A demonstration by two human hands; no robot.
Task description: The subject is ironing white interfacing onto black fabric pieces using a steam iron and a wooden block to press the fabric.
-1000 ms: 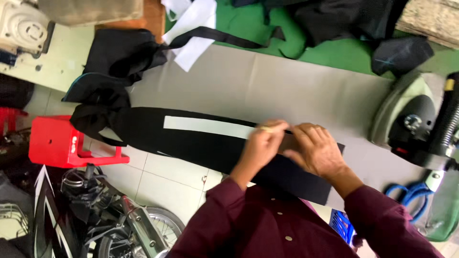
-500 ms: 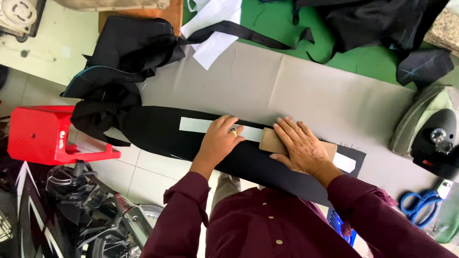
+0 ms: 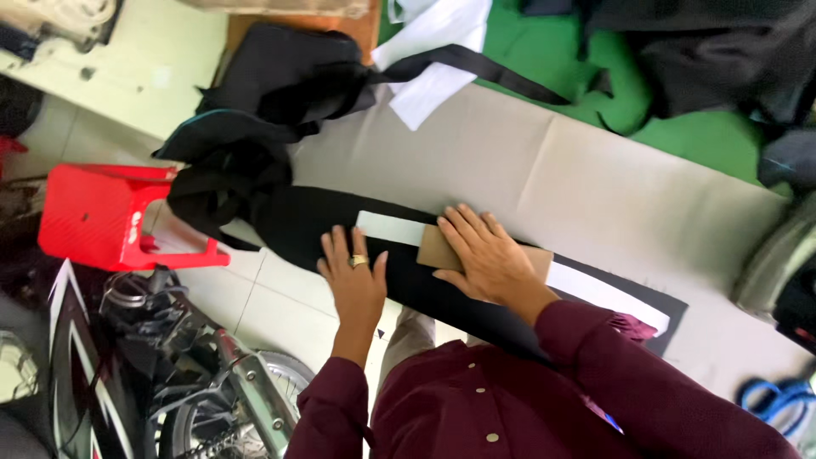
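Note:
A long strip of black fabric [image 3: 306, 228] lies along the near edge of a grey padded table [image 3: 595, 187]. A white strip [image 3: 391, 228] runs along it, and a brown cardboard piece [image 3: 435, 250] lies on top of that. My right hand [image 3: 483, 255] presses flat on the cardboard, fingers spread. My left hand [image 3: 354, 279], a ring on one finger, lies flat on the black fabric just left of the cardboard. Neither hand grips anything.
A heap of black cloth [image 3: 272, 93] hangs off the table's left end. White cloth [image 3: 429, 51] and green fabric [image 3: 544, 51] lie at the back. A red plastic stool [image 3: 102, 212] and a motorbike [image 3: 170, 365] stand below left. Blue scissors [image 3: 773, 398] and an iron [image 3: 778, 272] are at right.
My left hand has slid left and down off the white strip onto the black fabric. My right hand has stayed flat on the cardboard. A second ago both hands were bunched together.

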